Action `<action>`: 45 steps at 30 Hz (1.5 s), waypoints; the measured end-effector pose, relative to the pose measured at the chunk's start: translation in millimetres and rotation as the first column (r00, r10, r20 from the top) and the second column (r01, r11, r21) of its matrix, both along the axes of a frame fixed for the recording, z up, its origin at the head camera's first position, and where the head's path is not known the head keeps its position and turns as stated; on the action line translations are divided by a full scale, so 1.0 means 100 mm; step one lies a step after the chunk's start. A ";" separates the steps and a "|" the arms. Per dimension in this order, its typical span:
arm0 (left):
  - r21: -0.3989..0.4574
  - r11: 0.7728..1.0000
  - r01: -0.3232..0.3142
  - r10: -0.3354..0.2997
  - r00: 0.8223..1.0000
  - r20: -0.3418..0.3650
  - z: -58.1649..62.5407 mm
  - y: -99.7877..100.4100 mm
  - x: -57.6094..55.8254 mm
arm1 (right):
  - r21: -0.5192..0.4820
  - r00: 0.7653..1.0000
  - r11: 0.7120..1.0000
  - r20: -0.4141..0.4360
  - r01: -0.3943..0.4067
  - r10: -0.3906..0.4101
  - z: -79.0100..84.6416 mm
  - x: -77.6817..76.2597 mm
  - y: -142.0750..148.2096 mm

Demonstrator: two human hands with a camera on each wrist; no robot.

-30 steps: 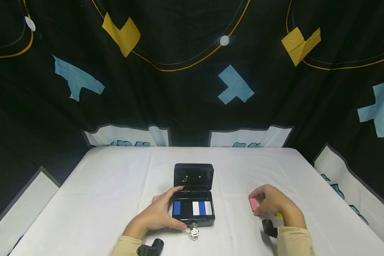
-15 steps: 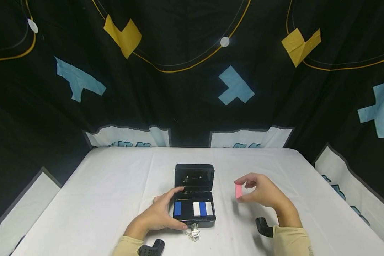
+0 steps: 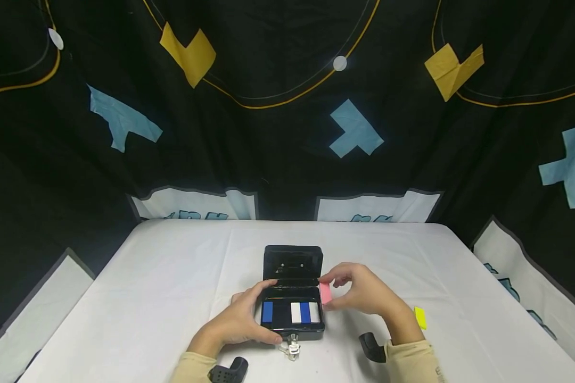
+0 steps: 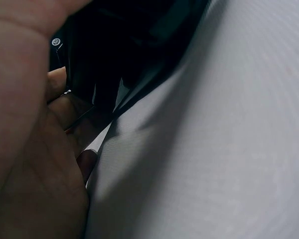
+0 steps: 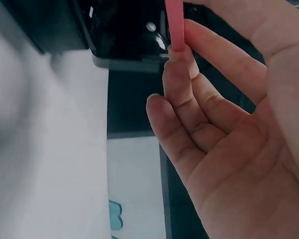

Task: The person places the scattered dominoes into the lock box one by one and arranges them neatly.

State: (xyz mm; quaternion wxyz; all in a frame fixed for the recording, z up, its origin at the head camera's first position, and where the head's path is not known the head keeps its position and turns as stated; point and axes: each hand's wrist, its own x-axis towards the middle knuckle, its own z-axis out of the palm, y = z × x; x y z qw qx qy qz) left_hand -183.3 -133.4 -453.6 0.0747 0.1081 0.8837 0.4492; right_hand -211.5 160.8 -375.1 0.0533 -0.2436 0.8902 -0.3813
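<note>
Nearest the viewer, a bunch of keys (image 3: 289, 348) hangs from the lock in the front wall of a small black box (image 3: 292, 331), which stands on the white desk (image 3: 148, 276). The left hand (image 3: 237, 322) grips the box's left front corner, thumb along the front edge and fingers (image 3: 261, 288) curled over the left rim, bracing it. Inside the tray lie flat coloured pieces: a blue piece (image 3: 267, 311) at the left, then a dark gap, then a white piece (image 3: 295, 312), a second blue piece (image 3: 305, 312) and another white piece (image 3: 313, 311) side by side. The right hand (image 3: 364, 295) pinches a thin pink piece (image 3: 325, 293) upright between thumb and fingertips, just at the box's right rim and not yet inside; the right wrist view shows the same pink piece (image 5: 175, 25) held edge-on against the black wall. To seat it well, the piece probably should be tipped flat and lowered into the free slot while the left hand holds the box steady, so that the raised lid (image 3: 293, 261) behind does not swing down. A yellow piece (image 3: 420, 317) lies on the desk to the right, well apart from the box.
</note>
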 end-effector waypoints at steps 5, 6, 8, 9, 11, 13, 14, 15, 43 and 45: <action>0.005 1.000 -0.001 0.001 1.000 0.008 0.01 0.01 0.01 | 0.032 0.999 0.999 0.034 -0.030 0.029 -0.04 0.02 -0.18; 0.006 1.000 -0.001 0.001 1.000 0.010 0.01 0.01 0.01 | 0.037 0.999 0.999 0.034 -0.037 0.035 -0.05 0.02 -0.21; 0.004 1.000 0.000 0.000 1.000 0.011 0.01 0.01 0.01 | 0.033 0.999 0.999 0.028 -0.044 0.043 -0.08 0.03 -0.28; 0.003 1.000 0.001 -0.001 1.000 0.011 0.02 0.01 0.01 | 0.032 0.999 0.998 0.018 -0.047 0.046 -0.09 0.03 -0.31; 0.002 1.000 0.003 -0.003 1.000 0.013 0.02 0.01 0.01 | 0.028 0.998 0.998 -0.009 -0.055 0.055 -0.12 0.04 -0.36; -0.002 1.000 0.004 -0.004 1.000 0.015 0.02 0.01 0.01 | 0.021 0.997 0.998 -0.040 -0.066 0.067 -0.15 0.05 -0.42; -0.003 1.000 0.005 -0.004 1.000 0.017 0.02 0.01 0.01 | 0.024 0.996 0.998 -0.052 -0.066 0.067 -0.16 0.05 -0.44; -0.004 1.000 0.005 -0.005 1.000 0.020 0.02 0.01 0.01 | 0.030 0.996 0.997 -0.060 -0.066 0.068 -0.17 0.06 -0.46; 0.008 0.999 0.039 -0.039 0.999 0.004 0.03 -0.02 0.01 | 0.201 0.984 0.979 -0.159 -0.045 0.078 -0.47 0.14 -0.84; 0.005 0.999 0.039 -0.039 0.999 0.001 0.03 -0.03 0.01 | 0.216 0.984 0.976 -0.163 -0.038 0.074 -0.47 0.14 -0.87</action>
